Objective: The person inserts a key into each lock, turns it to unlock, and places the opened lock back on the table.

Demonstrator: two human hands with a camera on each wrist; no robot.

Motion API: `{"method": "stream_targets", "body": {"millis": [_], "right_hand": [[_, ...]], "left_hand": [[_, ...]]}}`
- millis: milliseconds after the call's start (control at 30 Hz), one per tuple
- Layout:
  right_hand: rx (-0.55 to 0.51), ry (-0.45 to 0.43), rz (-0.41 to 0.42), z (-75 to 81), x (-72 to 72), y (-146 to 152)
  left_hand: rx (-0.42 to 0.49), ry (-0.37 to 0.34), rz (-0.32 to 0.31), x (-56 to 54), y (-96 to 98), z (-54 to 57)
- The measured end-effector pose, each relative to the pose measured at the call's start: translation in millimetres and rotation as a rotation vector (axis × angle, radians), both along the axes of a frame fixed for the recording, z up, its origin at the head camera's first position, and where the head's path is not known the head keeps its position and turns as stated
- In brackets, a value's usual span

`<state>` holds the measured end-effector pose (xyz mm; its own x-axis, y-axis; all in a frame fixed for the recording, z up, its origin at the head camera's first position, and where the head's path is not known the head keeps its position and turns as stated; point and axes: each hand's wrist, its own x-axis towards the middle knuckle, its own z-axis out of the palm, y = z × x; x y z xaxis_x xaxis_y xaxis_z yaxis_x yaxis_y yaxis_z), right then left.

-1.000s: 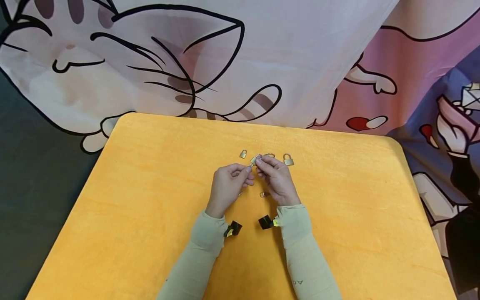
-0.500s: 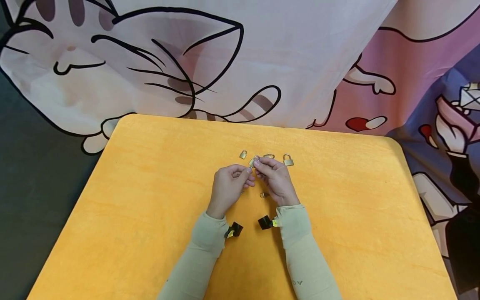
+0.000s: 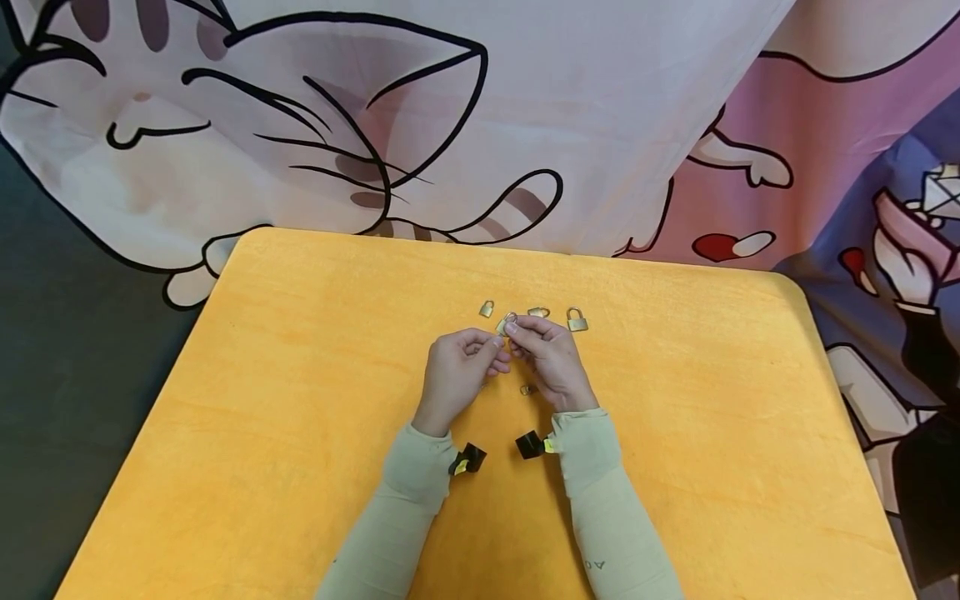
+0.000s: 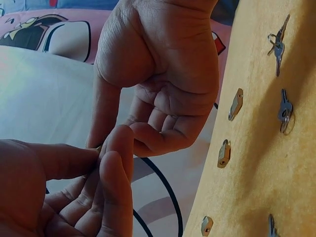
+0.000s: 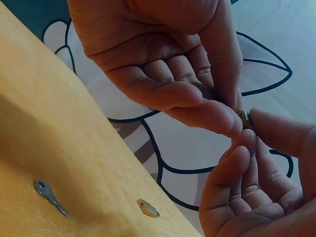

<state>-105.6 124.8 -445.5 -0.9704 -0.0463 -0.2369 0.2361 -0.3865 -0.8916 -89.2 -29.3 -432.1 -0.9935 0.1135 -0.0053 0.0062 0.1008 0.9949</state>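
Note:
My right hand (image 3: 557, 362) holds a small brass padlock (image 3: 506, 323) by its body between thumb and fingers, its shackle pointing up and away. Beside it my left hand (image 3: 459, 371) pinches what seems to be a small key at the padlock's lower end; the fingertips hide it almost wholly. In the right wrist view only a brass edge of the padlock (image 5: 244, 119) shows where the fingertips of both hands meet. Three more padlocks lie beyond the hands: a small one (image 3: 487, 309), a middle one (image 3: 538, 312) and a larger one (image 3: 577, 319).
Loose keys lie on the yellow table (image 3: 300, 400) nearer the person, among them one pair (image 4: 279, 47), another with a ring (image 4: 285, 111) and a single key (image 5: 52, 197). A printed curtain (image 3: 585, 125) hangs behind the far edge.
The held padlock has shifted slightly left and tilted more upright between the fingertips. Both hands stay nearly in place, and the padlocks on the table have not moved.

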Motion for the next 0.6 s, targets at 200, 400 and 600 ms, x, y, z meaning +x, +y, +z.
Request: {"method": "stream_targets", "body": {"millis": [200,400,600], "right_hand": [[0.004,-0.008,-0.002,-1.2,-0.9,-0.3],[0.019,-0.004,0.002,-2.0,-0.2,-1.0],[0.061,0.009,-0.016,-3.3,0.1,-2.0]], "left_hand": [[-0.073,0.038,0.003,-1.0,0.0,-1.6],[-0.137,0.076,0.013,-0.5,0.0,-2.9],[-0.160,0.106,0.026,0.2,-0.2,-3.7]]}}
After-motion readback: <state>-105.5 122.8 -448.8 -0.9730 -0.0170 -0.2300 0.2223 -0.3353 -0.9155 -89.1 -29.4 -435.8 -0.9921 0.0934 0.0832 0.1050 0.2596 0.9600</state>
